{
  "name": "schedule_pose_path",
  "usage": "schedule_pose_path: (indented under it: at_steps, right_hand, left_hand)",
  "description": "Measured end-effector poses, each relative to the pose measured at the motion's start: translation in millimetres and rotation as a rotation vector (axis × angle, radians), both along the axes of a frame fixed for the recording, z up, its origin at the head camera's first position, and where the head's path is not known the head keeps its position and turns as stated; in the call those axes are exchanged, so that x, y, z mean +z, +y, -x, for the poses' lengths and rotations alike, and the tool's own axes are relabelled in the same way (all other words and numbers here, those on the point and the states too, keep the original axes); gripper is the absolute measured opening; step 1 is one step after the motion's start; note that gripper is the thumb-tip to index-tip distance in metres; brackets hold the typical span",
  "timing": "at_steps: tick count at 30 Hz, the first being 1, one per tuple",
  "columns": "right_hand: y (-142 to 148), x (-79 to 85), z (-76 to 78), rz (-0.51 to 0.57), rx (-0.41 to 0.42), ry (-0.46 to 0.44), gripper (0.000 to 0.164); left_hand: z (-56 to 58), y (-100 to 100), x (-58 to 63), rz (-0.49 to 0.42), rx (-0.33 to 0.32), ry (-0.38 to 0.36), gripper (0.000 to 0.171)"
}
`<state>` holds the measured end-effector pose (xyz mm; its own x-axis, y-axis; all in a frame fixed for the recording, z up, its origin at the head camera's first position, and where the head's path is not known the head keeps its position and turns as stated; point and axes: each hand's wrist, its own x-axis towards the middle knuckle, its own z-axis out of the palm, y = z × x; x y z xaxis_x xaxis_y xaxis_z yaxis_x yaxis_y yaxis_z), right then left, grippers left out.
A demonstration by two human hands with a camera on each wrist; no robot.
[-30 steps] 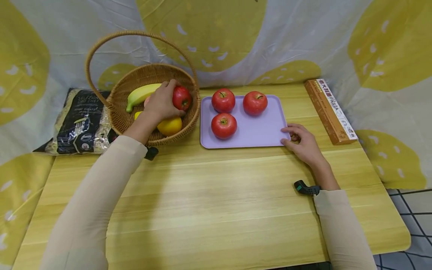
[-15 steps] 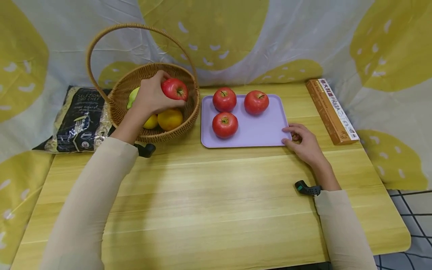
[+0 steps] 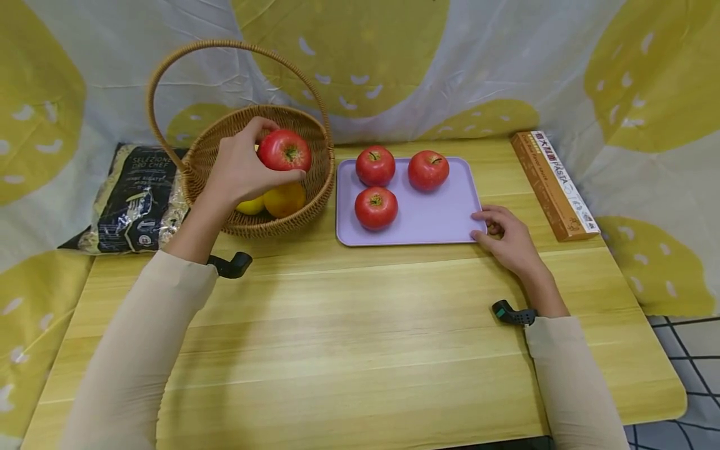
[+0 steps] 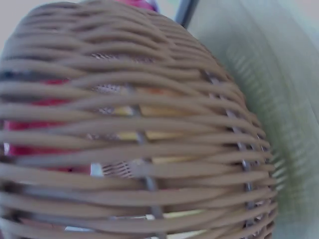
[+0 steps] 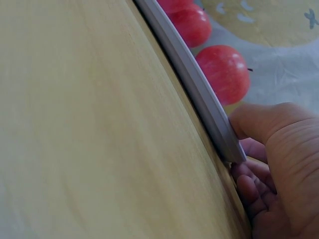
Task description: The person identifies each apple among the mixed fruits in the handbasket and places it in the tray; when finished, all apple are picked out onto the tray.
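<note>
My left hand [image 3: 239,165] holds a red apple [image 3: 285,150] between thumb and fingers, raised over the wicker basket [image 3: 194,181]. Under it in the basket lie an orange [image 3: 285,200] and a yellow fruit [image 3: 251,205], partly covered by the hand. The left wrist view is filled by the basket's woven wall [image 4: 134,114]. With thumb and fingertips, my right hand [image 3: 509,240] pinches the lilac tray [image 3: 433,219] at its lower right corner. Three red apples sit on the tray's left and middle: one in front [image 3: 375,209], two behind, including the right one [image 3: 429,170].
Left of the basket lies a black bag of pasta [image 3: 135,200]. An orange-brown pasta box [image 3: 554,187] lies at the right of the wooden table [image 3: 360,325]. A patterned cloth [image 3: 394,62] hangs behind, and the basket's tall handle [image 3: 239,44] arches upward.
My left hand has lifted the red apple up from among the fruit in the basket and drawn slightly left and nearer. The right hand stays at the tray's corner.
</note>
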<state>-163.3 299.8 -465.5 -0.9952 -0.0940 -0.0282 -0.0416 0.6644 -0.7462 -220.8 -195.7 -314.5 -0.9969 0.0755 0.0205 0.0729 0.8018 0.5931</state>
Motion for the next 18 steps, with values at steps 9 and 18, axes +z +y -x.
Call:
schedule_pose_path:
  at_steps: [9,18]
  right_hand:
    - [0,1.2,1.2,0.002,0.002,0.018,0.039]
    - [0,-0.8,0.1,0.0,-0.007,0.023,0.039]
  left_hand:
    - [-16.3,16,9.9,-0.07,-0.004,0.06,0.09]
    - [-30.1,52,15.1,-0.281,-0.148,0.104,0.079]
